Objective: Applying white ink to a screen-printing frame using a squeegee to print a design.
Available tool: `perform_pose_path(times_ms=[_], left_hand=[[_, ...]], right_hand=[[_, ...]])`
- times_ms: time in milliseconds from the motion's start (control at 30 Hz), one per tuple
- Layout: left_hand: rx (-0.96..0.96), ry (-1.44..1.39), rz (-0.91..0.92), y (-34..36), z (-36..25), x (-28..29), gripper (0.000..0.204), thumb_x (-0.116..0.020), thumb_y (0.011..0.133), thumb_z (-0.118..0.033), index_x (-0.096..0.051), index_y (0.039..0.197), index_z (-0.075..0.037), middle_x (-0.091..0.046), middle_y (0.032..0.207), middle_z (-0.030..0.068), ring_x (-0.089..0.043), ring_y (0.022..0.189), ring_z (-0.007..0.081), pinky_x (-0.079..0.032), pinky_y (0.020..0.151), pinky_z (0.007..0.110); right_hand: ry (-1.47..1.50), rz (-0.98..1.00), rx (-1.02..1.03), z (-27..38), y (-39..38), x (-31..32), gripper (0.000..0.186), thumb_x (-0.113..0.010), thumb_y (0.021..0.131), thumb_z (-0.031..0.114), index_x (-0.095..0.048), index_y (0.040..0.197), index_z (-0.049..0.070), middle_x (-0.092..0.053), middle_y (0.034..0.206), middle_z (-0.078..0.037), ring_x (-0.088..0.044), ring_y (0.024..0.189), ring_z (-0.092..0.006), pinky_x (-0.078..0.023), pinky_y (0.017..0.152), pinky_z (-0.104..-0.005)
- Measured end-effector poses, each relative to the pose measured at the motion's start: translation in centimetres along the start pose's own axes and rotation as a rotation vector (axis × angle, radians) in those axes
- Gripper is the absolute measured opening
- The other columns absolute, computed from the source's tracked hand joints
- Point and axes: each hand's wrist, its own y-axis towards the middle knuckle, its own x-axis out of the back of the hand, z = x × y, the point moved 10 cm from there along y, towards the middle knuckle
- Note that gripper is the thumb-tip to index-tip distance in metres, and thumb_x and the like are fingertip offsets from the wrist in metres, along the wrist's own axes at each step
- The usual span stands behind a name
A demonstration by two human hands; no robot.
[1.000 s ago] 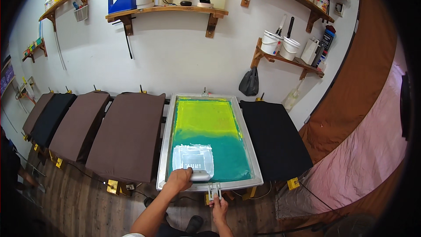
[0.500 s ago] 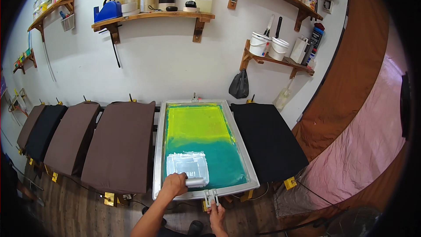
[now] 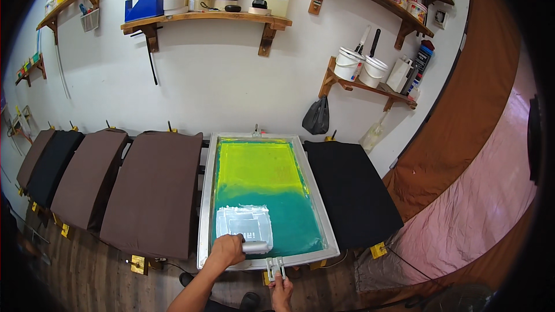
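A printing screen [image 3: 205, 208] in a pale metal frame lies in the middle, its mesh yellow-green at the far half and teal at the near half. White ink [image 3: 234, 219] covers a small design area at the mesh's near left. My left hand [image 3: 227, 251] is closed round one end of a squeegee [image 3: 256, 247], which rests at the near edge of this white patch. At the front of the frame, my right hand [image 3: 281, 290] has its fingers closed on a forked metal clamp [image 3: 276, 268]. Its fingertips are partly hidden.
Boards covered in brown cloth [image 3: 153, 190] and black cloth [image 3: 352, 188] flank the screen. Wall shelves [image 3: 208, 18] hold tape rolls, tubs and bottles. A black bag [image 3: 317, 115] hangs at right, beside a brown and pink curtain [image 3: 445, 121]. Yellow brackets [image 3: 139, 264] stick out below the boards.
The whole view has shifted slightly, with the boards lower and the shelves a little larger. Both hands keep their places on the squeegee and the clamp.
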Motion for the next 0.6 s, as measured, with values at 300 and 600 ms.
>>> perform_pose_path(times_ms=[300,600], left_hand=[[0.019,-0.010,0.003,-0.1,-0.3,0.5,0.033,-0.075,0.069,-0.023,-0.073,0.098,-0.009,-0.073,0.084,0.0172,-0.072,0.079,0.0354,-0.058,0.077,0.045],[0.056,-0.060,-0.057,-0.8,-0.3,0.5,0.031,-0.075,0.068,-0.018,-0.073,0.098,-0.009,-0.073,0.086,0.0173,-0.071,0.080,0.0356,-0.057,0.078,0.044]], right_hand=[[-0.096,0.001,0.009,2.1,-0.3,0.6,0.045,-0.057,0.102,0.037,-0.060,0.075,0.000,-0.061,0.058,-0.005,-0.061,0.055,-0.0124,-0.049,0.053,-0.0297],[-0.052,0.077,-0.076,1.7,-0.1,0.4,0.043,-0.057,0.101,0.037,-0.059,0.077,0.002,-0.060,0.062,-0.004,-0.061,0.057,-0.0133,-0.050,0.056,-0.0287]])
